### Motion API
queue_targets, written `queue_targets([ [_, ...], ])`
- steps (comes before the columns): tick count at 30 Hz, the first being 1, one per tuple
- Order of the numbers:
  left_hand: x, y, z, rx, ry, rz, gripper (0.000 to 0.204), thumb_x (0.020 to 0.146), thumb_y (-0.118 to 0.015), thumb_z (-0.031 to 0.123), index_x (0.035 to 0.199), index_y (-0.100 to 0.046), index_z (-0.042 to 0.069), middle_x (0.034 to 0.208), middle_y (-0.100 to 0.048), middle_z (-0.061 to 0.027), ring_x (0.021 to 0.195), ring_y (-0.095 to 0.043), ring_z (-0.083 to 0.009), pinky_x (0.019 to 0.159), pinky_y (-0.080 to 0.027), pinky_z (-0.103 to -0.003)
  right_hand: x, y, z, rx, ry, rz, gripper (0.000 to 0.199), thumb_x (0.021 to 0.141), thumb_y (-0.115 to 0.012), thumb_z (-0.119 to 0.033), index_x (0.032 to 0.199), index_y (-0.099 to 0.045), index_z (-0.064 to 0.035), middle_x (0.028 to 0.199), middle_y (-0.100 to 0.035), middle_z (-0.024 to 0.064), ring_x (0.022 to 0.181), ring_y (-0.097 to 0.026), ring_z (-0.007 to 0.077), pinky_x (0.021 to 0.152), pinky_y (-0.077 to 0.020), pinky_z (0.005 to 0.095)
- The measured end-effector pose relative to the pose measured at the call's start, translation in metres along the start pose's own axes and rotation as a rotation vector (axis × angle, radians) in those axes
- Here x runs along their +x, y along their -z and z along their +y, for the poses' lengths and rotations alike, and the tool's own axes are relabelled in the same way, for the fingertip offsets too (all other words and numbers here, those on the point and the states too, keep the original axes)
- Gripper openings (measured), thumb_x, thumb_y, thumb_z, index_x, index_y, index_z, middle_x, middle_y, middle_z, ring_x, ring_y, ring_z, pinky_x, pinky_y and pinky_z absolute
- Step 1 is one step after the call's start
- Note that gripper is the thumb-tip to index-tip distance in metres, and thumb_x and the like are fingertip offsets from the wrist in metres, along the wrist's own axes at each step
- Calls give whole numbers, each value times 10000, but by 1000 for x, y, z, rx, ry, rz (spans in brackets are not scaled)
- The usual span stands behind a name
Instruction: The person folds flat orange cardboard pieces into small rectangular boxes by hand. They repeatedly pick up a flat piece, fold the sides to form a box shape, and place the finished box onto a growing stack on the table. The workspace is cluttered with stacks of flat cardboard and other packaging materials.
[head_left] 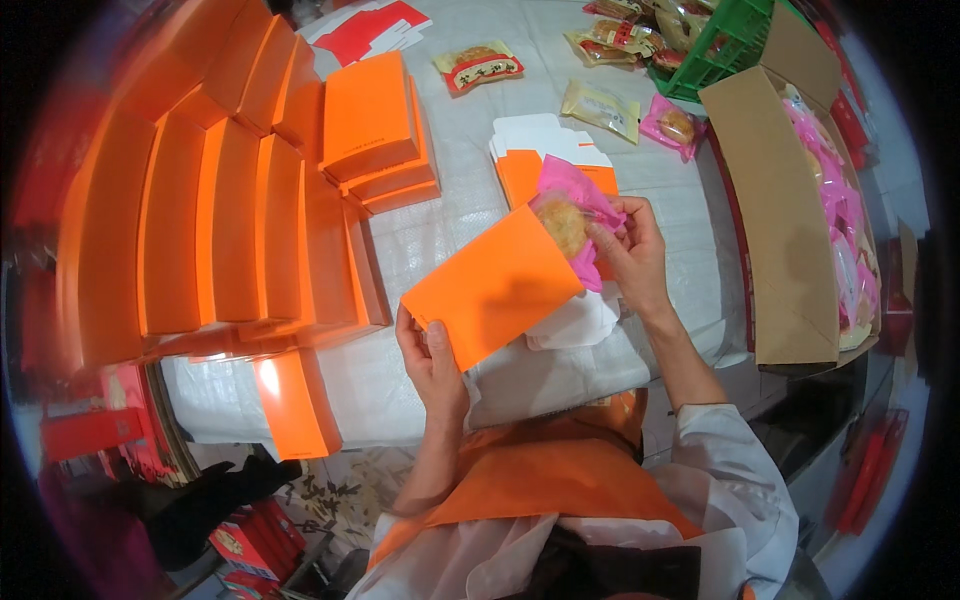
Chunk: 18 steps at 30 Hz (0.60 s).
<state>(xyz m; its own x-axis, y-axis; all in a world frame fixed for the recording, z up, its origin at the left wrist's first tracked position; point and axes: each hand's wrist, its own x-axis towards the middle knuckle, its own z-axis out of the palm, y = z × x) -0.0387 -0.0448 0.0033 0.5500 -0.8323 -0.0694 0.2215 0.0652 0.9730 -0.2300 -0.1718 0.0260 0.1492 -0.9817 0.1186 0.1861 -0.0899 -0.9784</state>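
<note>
Head view: two bare hands are working over a white-covered surface (410,240).
Left hand (432,375): its grip is clasping the lower-left corner of an orange carton (495,285), the thumb pressing on the upper face.
Right hand (632,250): its grip is pinching a pink-wrapped pastry (562,225) between thumb and fingers.
Pastry position: it is resting at the carton's upper-right end, that edge partly hiding it; how far inside it is sitting cannot be told.
Beyond the carton: orange-and-white carton blanks (515,170) are lying on the surface.
Left side: tall orange boxes (230,220) are standing in rows.
Far side: a red-and-cream packet (480,68) is lying well apart from a green plastic crate (725,50).
Right side: an open cardboard box (780,230) is holding many pink packets (845,220).
</note>
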Motion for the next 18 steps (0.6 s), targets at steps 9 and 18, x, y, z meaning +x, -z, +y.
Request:
queue_targets([
  [9,1,3,0,15,36,-23,485,918,-431,207,1304,-243,-20,1196,-410,-107,1083,-427,-158,916,-356,-290,-11,-19,10,-57,18,95,156,816,-565,8,873,-425,-32,963,-504,50,758,-497,62,585,-423,186],
  [18,-1,3,-5,-43,-2,7,469,925,-404,189,1310,-233,-17,1220,-399,-114,1109,-415,-164,927,-351,-296,-26,-15,-25,-155,-160,-191,342,875,-437,-63,1210,-396,-8,1014,-557,83,899,-530,112,790,-426,230],
])
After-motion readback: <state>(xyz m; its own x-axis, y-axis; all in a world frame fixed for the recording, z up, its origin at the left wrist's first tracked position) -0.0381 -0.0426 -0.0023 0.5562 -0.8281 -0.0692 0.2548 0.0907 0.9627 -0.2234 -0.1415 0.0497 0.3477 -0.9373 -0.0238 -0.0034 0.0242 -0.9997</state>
